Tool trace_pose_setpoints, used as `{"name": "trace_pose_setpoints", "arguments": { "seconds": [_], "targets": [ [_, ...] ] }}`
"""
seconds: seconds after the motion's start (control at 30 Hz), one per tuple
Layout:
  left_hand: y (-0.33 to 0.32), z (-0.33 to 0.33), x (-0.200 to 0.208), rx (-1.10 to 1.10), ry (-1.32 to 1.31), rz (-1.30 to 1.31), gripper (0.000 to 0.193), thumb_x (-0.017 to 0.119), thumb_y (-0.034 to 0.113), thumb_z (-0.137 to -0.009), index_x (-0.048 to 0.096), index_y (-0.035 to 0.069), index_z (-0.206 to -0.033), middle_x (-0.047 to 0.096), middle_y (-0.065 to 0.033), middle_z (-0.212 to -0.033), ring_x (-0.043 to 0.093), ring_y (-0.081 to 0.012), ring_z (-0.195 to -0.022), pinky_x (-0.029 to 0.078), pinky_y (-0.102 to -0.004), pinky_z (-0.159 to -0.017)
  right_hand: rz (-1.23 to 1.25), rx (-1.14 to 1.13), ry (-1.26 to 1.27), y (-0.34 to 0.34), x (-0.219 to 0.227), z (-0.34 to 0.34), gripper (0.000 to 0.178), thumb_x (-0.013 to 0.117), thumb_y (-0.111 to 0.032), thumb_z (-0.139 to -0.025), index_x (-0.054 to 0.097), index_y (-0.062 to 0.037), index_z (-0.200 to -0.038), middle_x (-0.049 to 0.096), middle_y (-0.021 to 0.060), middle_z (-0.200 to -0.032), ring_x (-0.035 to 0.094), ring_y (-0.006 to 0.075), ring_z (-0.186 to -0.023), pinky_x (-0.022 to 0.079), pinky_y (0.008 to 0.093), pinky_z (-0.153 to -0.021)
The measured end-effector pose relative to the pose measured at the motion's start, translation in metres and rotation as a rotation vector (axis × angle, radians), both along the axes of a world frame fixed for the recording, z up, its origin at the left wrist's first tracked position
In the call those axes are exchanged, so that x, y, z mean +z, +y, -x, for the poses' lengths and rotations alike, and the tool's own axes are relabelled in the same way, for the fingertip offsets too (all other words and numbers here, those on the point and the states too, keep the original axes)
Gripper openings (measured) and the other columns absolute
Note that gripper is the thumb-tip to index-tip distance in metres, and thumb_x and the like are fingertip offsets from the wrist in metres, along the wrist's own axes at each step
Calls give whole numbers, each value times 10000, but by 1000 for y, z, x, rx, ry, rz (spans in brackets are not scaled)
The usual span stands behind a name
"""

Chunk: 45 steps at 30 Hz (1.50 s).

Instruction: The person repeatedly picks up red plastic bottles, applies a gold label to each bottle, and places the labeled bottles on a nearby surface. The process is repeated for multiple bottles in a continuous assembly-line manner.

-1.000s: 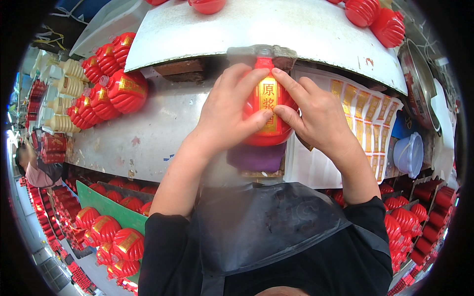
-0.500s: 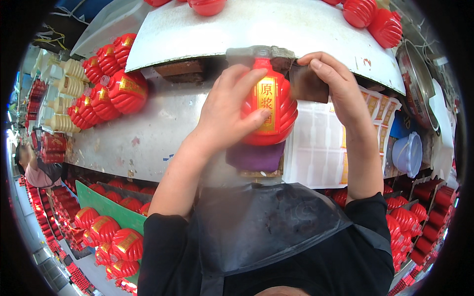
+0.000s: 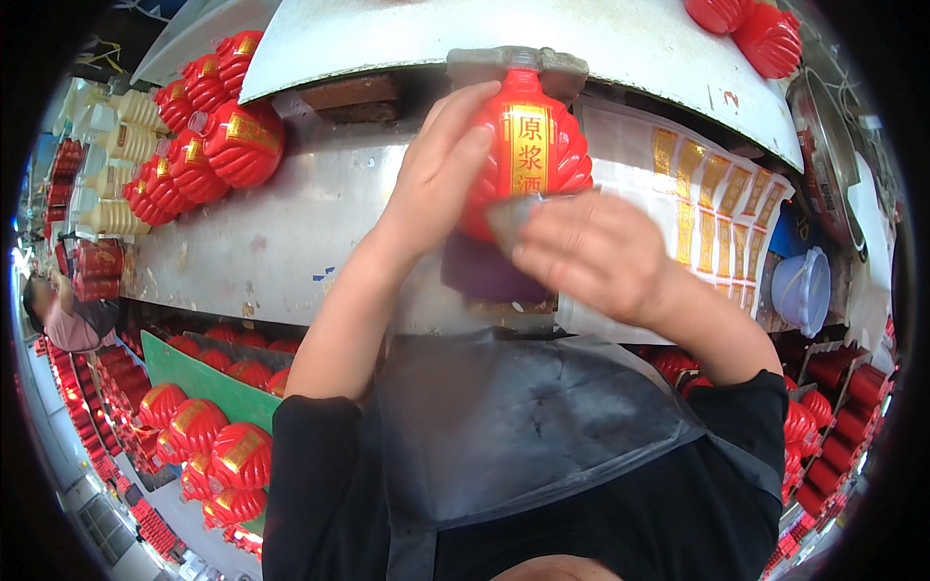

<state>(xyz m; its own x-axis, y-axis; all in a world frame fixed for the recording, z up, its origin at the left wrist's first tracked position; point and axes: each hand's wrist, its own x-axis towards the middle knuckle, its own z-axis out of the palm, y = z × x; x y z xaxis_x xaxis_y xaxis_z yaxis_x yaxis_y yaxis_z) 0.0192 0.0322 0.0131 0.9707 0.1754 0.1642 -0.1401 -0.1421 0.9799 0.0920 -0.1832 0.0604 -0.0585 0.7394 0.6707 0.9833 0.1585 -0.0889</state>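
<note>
A red ribbed bottle (image 3: 570, 145) lies on its back on a purple cloth (image 3: 489, 276), its neck resting on a grey notched block (image 3: 473, 68). Down its front runs a gold and red label (image 3: 529, 140). My left hand (image 3: 441, 165) holds the bottle along its left side, fingers close together. Over the lower end of the label, my right hand (image 3: 601, 257) grips a thin brownish flat piece (image 3: 508, 223), blurred by motion and like a scraper. That hand partly covers the bottle's bottom.
Sheets of gold labels (image 3: 702, 184) lie to the right, near a pale blue bucket (image 3: 802, 290). Red bottles (image 3: 242, 145) stand at the left. A white board (image 3: 407, 39) spans the far side; a green board (image 3: 208, 378) edges more bottles below.
My right hand has come down and left from the far right with the flat piece, onto the label. My left thumb has moved off the label, and the hand now lies along the bottle's side.
</note>
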Motion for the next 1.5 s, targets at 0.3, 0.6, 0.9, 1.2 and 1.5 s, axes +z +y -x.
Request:
{"name": "trace_pose_setpoints", "arguments": {
  "seconds": [0.3, 0.6, 0.9, 1.2, 1.5],
  "targets": [
    [-2, -2, -5, 43, -5, -69, 554, 570, 201, -1078, 425, 33, -1585, 492, -120, -1554, 455, -204, -1431, 346, -353, -1216, -118, -347, 220, -18, -10, 0, 339, 804, 160, -720, 710, -50, -969, 775, 127, -1017, 753, 296, -937, 598, 383, -771],
    [-8, 3, 8, 9, 55, 343, 568, 476, 155, -1060, 391, 4, -1601, 428, -148, -1628, 391, -225, -1509, 281, -365, -1260, -9, -288, 550, -15, -18, 16, 249, 734, 30, -841, 721, -43, -1078, 752, 113, -952, 739, 294, -831, 575, 411, -728],
    [-4, 4, 12, -23, 80, 400, 693, 469, 62, -941, 336, 6, -1619, 406, -160, -1645, 373, -242, -1528, 251, -384, -1278, 108, -402, 497, 52, 39, -69, 250, 682, -111, -925, 689, 2, -1148, 751, 206, -964, 740, 389, -904, 596, 417, -827],
    [-4, -7, 15, 20, 81, 61, 704, 722, 175, -918, 413, 9, -1527, 524, -130, -1455, 483, -204, -1378, 381, -367, -1181, 260, -339, 371, 59, 30, -87, 245, 712, -60, -951, 691, -7, -1189, 753, 162, -998, 762, 294, -903, 609, 353, -818],
    [-4, -35, 22, 123, 237, 65, 181, 632, 176, -1058, 596, 28, -1157, 620, 8, -1016, 558, -52, -941, 477, -232, -859, -29, -239, 718, 11, -1, -62, 238, 716, 68, -871, 743, -19, -1091, 770, 107, -1003, 764, 251, -876, 610, 319, -775]
  ]
}}
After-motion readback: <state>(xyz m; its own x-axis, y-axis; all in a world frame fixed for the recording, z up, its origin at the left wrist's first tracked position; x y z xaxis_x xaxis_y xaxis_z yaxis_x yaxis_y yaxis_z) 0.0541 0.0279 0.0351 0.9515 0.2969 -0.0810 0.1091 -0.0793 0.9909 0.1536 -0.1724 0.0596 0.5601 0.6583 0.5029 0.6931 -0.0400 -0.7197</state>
